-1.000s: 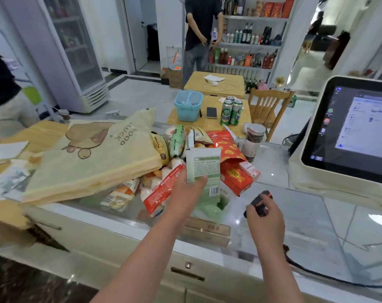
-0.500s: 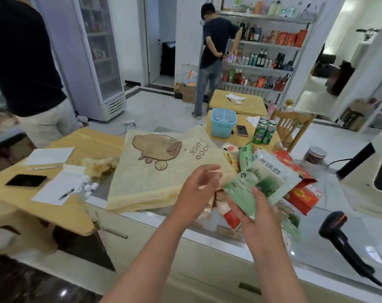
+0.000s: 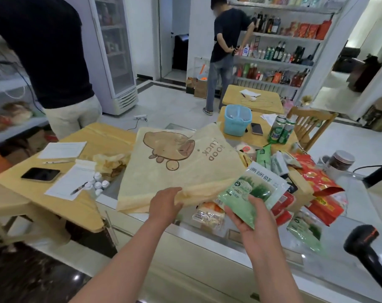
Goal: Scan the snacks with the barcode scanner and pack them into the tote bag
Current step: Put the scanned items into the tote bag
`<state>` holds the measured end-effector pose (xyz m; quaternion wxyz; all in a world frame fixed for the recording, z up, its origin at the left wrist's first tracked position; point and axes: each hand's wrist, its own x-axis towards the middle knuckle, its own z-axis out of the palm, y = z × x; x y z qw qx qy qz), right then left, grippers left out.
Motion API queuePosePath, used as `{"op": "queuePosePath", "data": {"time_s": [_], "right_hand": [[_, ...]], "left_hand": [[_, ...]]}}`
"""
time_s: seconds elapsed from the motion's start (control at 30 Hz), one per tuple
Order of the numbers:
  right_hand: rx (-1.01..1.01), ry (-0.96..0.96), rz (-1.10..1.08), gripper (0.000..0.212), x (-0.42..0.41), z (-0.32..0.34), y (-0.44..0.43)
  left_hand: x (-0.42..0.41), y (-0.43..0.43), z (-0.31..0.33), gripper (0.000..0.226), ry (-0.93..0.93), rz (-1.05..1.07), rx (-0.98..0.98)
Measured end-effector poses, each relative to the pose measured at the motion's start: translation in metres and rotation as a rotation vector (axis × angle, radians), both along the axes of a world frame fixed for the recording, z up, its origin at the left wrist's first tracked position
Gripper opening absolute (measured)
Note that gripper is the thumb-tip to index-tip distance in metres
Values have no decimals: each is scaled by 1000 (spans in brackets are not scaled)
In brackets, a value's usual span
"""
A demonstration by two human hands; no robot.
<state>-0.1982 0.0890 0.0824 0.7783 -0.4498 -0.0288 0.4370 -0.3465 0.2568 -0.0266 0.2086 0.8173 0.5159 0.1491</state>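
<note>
1. The pale green plastic snack packet (image 3: 254, 186) is held up in the right hand (image 3: 255, 219), with fingers curled under its lower edge, just beside the bag's near corner.
2. The beige fabric tote bag (image 3: 174, 171), printed with a brown cartoon animal, is seen lying flat across the glass-topped counter (image 3: 364, 206). Its near edge is gripped by the left hand (image 3: 166, 204).
3. Packing is judged to be the step in hand, though the bag's mouth is not yet opened.
4. Next, that edge must be lifted and parted so the packet can be slid inside.
5. The black handheld barcode scanner (image 3: 364, 243) is lying at the right, untouched. More red snack packets (image 3: 316, 184) are piled behind.
</note>
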Motion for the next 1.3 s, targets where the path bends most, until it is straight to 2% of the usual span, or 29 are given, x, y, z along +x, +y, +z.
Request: {"op": "queuePosePath", "data": {"time_s": [0.1,0.23,0.33,0.37,0.43,0.47,0.5,0.67,0.77,0.83,0.87,0.93,1.0,1.07,1.1,1.2,1.3], "right_hand": [[-6,39,48,20,9,-4,14],[30,62,150,28,19,-4,35],[56,88,166,36,28,-10,44],[51,159,178,38,29,-9,47],[53,140,210,36,37,-11,52],[66,70,226,33,40,-15,53],[83,78,247,33,43,-15,53],[63,45,283,31,46,-11,59],[52,68,306,30,45,-11,64],[58,61,352,29,43,-9,66],[76,31,400,33,43,-9,65],[110,-21,529,43,45,-9,62],[73,-46,677,61,49,-8,63],[3,-128,832,80,49,-4,68],[-31,-170,883,78,45,-3,72],[-104,-186,947,53,18,8,87],[-173,-169,908,32,-21,12,109]], "left_hand": [[-2,3,-7,43,40,75,-83],[-5,7,-8,40,-23,148,-35],[-5,10,-6,42,184,115,-3],[-4,9,-4,36,272,104,21],[2,9,1,21,480,63,106],[4,8,2,19,579,33,132],[6,7,4,19,640,17,133],[1,15,-8,31,641,-21,164],[-2,28,-13,45,514,-27,216],[-4,25,1,27,382,16,243],[-6,28,9,16,235,76,240],[-8,38,37,13,-8,159,181],[-7,55,78,8,-184,171,241],[-4,68,126,2,-267,153,337],[-3,72,147,3,-287,135,370],[-6,78,186,3,-307,63,429],[-13,79,199,5,-340,-5,426]]}}
